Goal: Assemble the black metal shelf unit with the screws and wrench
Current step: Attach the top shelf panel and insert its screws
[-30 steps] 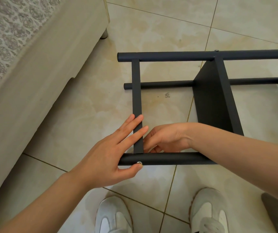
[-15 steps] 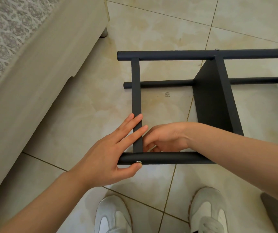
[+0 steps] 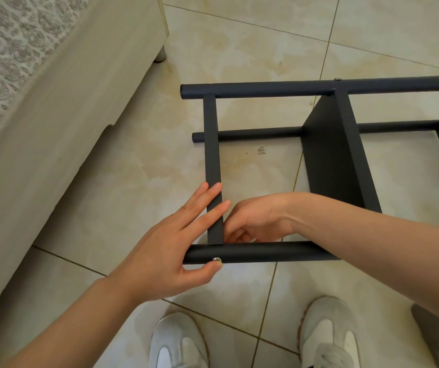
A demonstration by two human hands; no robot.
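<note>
The shelf (image 3: 330, 160) is lying on its side on the floor (image 3: 133, 181). I am watching the left hand (image 3: 167, 251) resting flat on its crossbar (image 3: 212, 144), fingers straight, thumb touching the screw (image 3: 216, 259). The right hand (image 3: 258, 221) is curling behind the joint; I cannot tell what it is gripping.

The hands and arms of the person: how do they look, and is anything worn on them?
The left hand and the right hand are bare, with no gloves and no rings that show. The left forearm and the right forearm are also bare up to the picture's edge. No sleeve, watch, bracelet or marking is visible.
</note>
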